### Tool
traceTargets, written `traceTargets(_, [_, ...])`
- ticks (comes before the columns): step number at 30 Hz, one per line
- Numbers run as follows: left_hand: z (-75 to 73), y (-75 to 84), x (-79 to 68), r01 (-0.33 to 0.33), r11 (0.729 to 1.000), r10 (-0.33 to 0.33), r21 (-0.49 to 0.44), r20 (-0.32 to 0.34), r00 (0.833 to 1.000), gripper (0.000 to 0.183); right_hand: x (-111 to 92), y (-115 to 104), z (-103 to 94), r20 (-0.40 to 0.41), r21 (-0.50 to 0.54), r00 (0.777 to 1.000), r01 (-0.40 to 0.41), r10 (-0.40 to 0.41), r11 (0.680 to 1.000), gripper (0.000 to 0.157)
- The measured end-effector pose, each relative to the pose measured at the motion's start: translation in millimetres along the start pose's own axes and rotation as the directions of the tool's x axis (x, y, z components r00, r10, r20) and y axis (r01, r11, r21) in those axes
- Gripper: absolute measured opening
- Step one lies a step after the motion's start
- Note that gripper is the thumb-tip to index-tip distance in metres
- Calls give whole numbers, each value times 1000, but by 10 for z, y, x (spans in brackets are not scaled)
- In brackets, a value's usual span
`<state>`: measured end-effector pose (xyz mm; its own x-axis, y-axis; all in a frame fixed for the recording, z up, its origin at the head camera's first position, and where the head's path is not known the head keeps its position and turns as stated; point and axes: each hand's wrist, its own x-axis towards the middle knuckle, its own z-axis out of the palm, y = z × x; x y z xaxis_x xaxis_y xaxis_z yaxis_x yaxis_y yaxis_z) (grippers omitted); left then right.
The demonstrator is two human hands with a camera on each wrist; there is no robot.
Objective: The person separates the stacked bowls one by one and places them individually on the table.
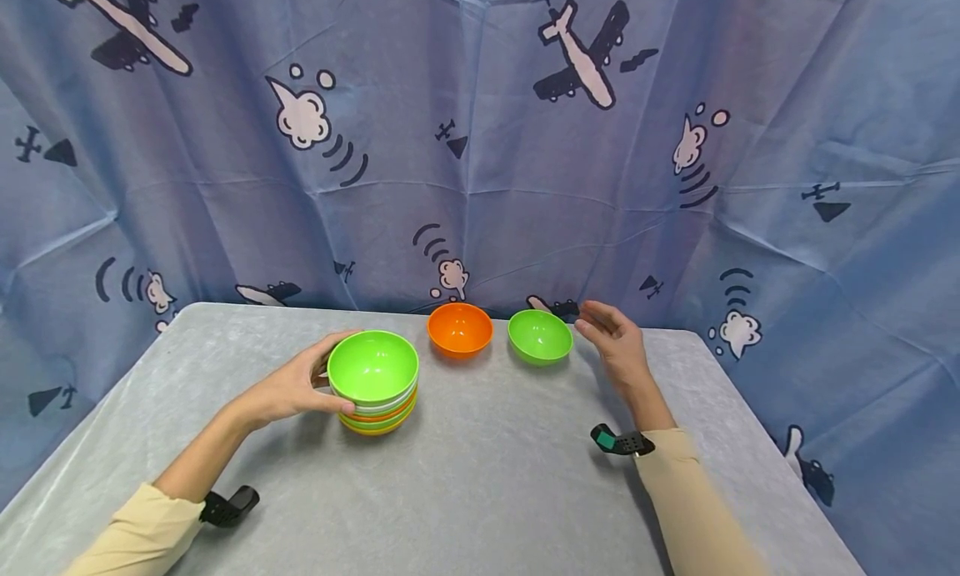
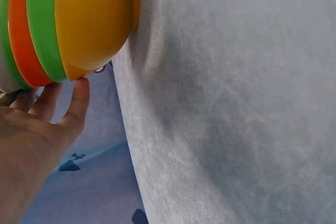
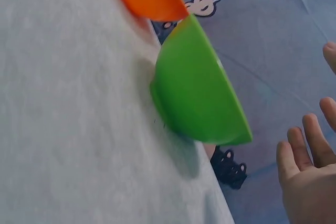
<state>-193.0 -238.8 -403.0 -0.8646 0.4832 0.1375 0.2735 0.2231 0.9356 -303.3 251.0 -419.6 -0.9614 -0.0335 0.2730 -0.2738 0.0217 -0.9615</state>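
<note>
A stack of nested bowls (image 1: 373, 368) stands at the left of the table, a bright green one on top. Below it show white, orange, green and yellow rims, and the yellow bowl (image 2: 94, 22) is the lowest. My left hand (image 1: 300, 382) holds the stack from its left side, thumb at the front and fingers round the back. To the right, a single green bowl (image 1: 540, 338) sits upright on the table. Just off its right side is my right hand (image 1: 617, 343), holding nothing, its fingers apart from the rim in the right wrist view.
An orange bowl (image 1: 460, 330) stands upright between the stack and the single green bowl, near the far edge. A pale grey cloth covers the table (image 1: 480, 484). Behind that edge hangs a blue curtain (image 1: 480, 142) with airplane prints.
</note>
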Motion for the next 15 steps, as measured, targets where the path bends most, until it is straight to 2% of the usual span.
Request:
traceTargets(7, [-7,-11,5,-7,1000,7,8,1,1000,93,-23,-99,112,-21,108,998,56,-54,993,49])
traceTargets(15, [-9,-8,2,-14,1000,14,1,2,1000,93,-59,-197,337,15,186,995,92,-96,978,46])
